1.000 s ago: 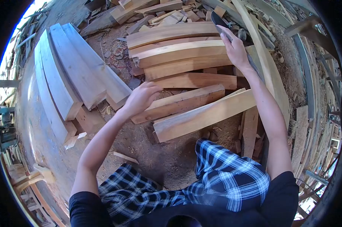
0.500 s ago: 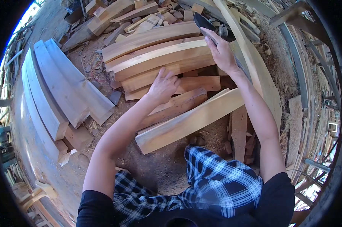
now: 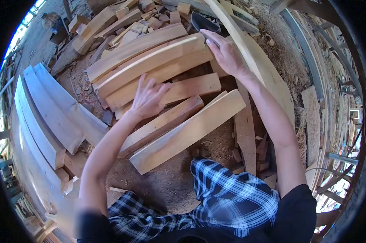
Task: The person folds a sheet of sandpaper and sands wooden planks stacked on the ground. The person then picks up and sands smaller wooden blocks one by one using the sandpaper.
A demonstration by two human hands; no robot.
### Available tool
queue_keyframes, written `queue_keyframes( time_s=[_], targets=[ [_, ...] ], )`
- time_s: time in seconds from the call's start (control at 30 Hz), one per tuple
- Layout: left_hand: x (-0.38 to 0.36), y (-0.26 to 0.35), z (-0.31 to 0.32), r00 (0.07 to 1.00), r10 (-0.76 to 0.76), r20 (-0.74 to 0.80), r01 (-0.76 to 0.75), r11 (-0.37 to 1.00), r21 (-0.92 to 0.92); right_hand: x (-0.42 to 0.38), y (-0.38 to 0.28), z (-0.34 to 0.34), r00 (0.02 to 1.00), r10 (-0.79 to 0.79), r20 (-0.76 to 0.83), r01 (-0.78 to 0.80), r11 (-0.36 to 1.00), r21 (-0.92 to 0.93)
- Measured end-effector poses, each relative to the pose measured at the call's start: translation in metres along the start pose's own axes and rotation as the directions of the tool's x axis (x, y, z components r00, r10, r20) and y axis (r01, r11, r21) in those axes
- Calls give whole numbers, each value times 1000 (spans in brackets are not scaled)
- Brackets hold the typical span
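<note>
My left hand [image 3: 147, 98] is over the stacked curved boards, its fingers spread and slightly blurred, with the fingertips overlapping the lower face of a pale curved board [image 3: 158, 60]. My right hand [image 3: 227, 56] is raised at the right end of the stack, fingers closed around a dark, flat tool [image 3: 205, 23] with a broad rounded end. Most of the gripped part is hidden by the hand. Below the left hand are a short reddish board [image 3: 195, 86], a thick wooden block [image 3: 166, 123] and a light plank [image 3: 187, 131] lying at a slant.
Curved bluish-lit boards [image 3: 55, 109] lean in a group at the left. Wood offcuts [image 3: 146, 24] are heaped behind the stack. A long pale strip [image 3: 239, 42] slants past my right forearm. My knees in checked trousers [image 3: 235, 198] are close to the light plank.
The view has shifted, so the boards sit further left and lower. My left hand has lifted slightly and spread its fingers. My right hand still grips the dark tool.
</note>
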State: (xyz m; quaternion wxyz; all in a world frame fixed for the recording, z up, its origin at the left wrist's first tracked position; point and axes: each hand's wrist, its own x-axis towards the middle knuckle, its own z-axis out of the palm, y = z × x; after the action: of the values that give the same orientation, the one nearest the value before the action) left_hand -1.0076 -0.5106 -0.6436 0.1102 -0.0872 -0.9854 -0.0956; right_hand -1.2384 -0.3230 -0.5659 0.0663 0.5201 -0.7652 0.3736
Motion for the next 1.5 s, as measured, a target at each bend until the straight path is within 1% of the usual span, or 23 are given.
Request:
queue_keyframes(
  time_s=[0.1,0.17,0.23,0.3,0.37,0.43,0.47,0.53,0.63,0.7,0.77,0.83,0.9,0.97,1.0,1.03,1.1,1.17,1.23,1.33,1.4,1.43,1.5],
  targets=[
    [4,-2,-38,992,-97,74,107,984,-145,-5,8,-7,998,60,19,-59,997,-43],
    [6,-8,-67,977,-159,140,172,981,-91,-5,9,-9,992,121,-18,-121,993,-13],
    [4,-21,-87,988,-155,-4,152,977,-151,2,10,-9,980,185,-74,-176,978,115],
    [2,-31,-101,978,-211,6,209,963,-172,11,6,-13,970,169,-176,-152,983,106],
    [-1,-40,-112,930,-366,-32,313,837,-449,14,5,-15,950,235,-204,-208,967,143],
    [-8,-51,-130,896,-439,-62,318,734,-600,17,9,-14,939,169,-300,-129,980,148],
    [-13,-53,-139,893,-445,-69,321,736,-596,16,7,-12,940,161,-299,-120,981,151],
    [-21,-57,-156,786,-615,-52,218,355,-909,16,5,-10,920,322,-222,-268,933,242],
    [-36,-79,-171,704,-688,-177,119,360,-926,17,-2,-2,938,216,-272,-138,951,278],
    [-40,-83,-178,664,-720,-203,118,369,-922,19,-7,3,942,216,-257,-141,949,282],
    [-45,-90,-182,709,-694,-125,346,497,-796,23,-13,8,950,217,-225,-141,940,311],
    [-39,-93,-170,696,-707,-125,391,519,-760,28,-16,13,960,191,-204,-121,942,312],
    [-32,-92,-160,801,-589,-109,562,802,-203,31,-20,15,970,167,-178,-107,947,304],
    [-19,-76,-143,899,-380,-217,395,918,28,32,-26,15,975,133,-180,-81,960,269],
    [-12,-72,-128,922,-294,-252,318,946,59,32,-28,14,977,126,-174,-77,961,266],
    [-5,-67,-113,919,-300,-258,324,945,55,30,-29,12,970,148,-192,-94,960,266],
    [6,-56,-89,951,-292,-105,308,928,208,31,-24,8,964,167,-207,-110,958,263],
    [7,-53,-64,947,-310,-82,320,929,183,27,-13,6,942,252,-222,-198,950,240],
    [2,-55,-47,945,-323,-60,328,931,158,24,-9,17,942,226,-246,-185,966,181],
    [-15,-56,-44,949,-301,-97,310,945,103,12,-17,47,984,167,-61,-157,977,142],
    [-37,-57,-58,910,-356,-210,356,934,-42,2,-25,59,995,85,49,-82,995,-47],
    [-51,-63,-62,910,-361,-203,363,931,-32,-2,-27,66,995,54,81,-44,991,-123],
    [-90,-79,-61,713,-646,-274,608,763,-219,-10,-20,78,995,41,90,-23,981,-191]
  ],
)
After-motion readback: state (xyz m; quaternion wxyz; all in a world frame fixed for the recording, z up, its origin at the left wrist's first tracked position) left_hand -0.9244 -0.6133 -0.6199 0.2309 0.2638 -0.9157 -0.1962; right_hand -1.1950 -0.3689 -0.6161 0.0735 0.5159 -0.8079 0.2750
